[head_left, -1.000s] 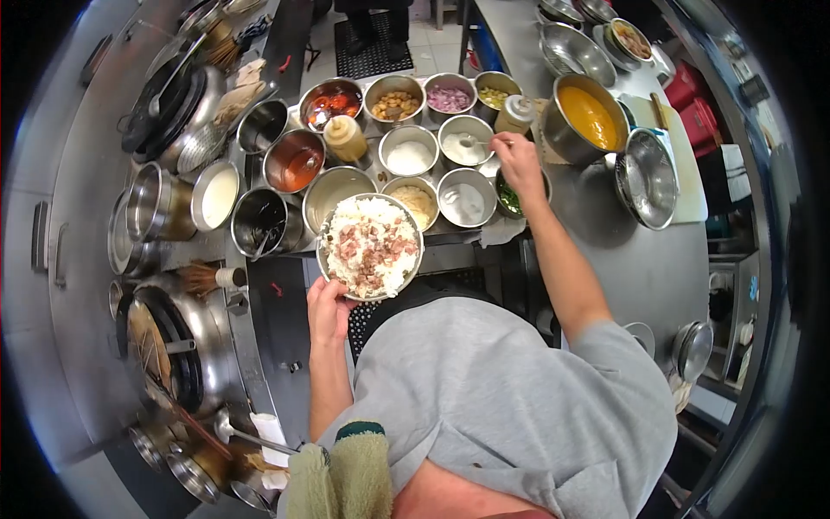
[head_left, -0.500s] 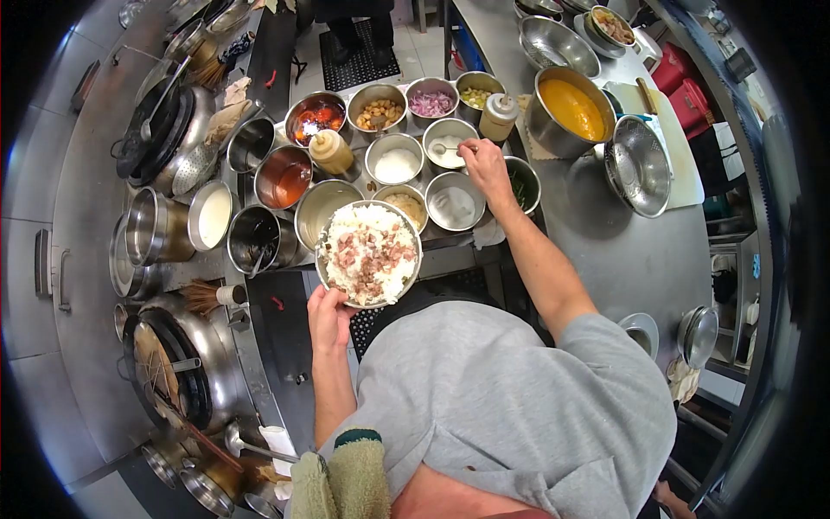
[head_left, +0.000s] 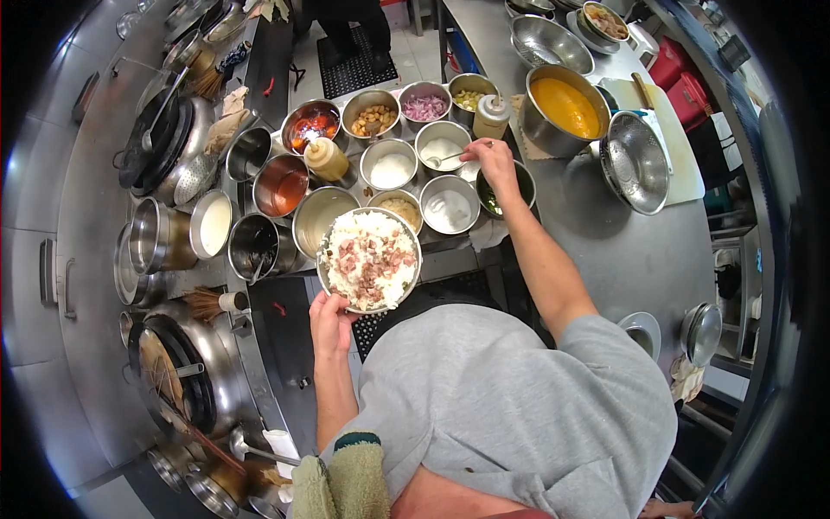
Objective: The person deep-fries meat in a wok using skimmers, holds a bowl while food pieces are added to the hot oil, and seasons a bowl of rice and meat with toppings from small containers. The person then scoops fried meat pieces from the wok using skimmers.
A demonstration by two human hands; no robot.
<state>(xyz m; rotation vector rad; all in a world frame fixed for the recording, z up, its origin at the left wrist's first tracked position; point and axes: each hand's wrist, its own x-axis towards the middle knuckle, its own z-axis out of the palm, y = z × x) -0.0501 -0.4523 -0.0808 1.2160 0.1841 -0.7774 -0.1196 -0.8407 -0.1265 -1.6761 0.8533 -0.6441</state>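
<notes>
My left hand (head_left: 331,322) grips the near rim of a metal bowl (head_left: 322,275), thumb over the edge. White rice topped with chopped pinkish-brown meat (head_left: 370,259) fills it. My right hand (head_left: 493,164) pinches the handle of a small spoon (head_left: 443,160), whose head is over a metal container of white granules (head_left: 443,140). Beside it stand two more containers of white seasoning, one to the left (head_left: 391,166) and one nearer me (head_left: 449,206). A container of minced pale stuff (head_left: 400,208) sits just beyond the bowl. Under my right wrist is a container with chopped greens (head_left: 517,186).
Containers of chopped red onion (head_left: 424,105), red sauce (head_left: 281,186) and other ingredients crowd the station, with squeeze bottles (head_left: 327,159) among them. A pot of orange liquid (head_left: 566,108) and a colander (head_left: 638,163) stand right. Woks (head_left: 164,130) line the left. Another person's legs (head_left: 354,30) show at the back.
The spoon has drawn slightly toward the near side of the white granules container, with my right hand shifting a little. My left hand keeps holding the bowl. The view has shifted slightly.
</notes>
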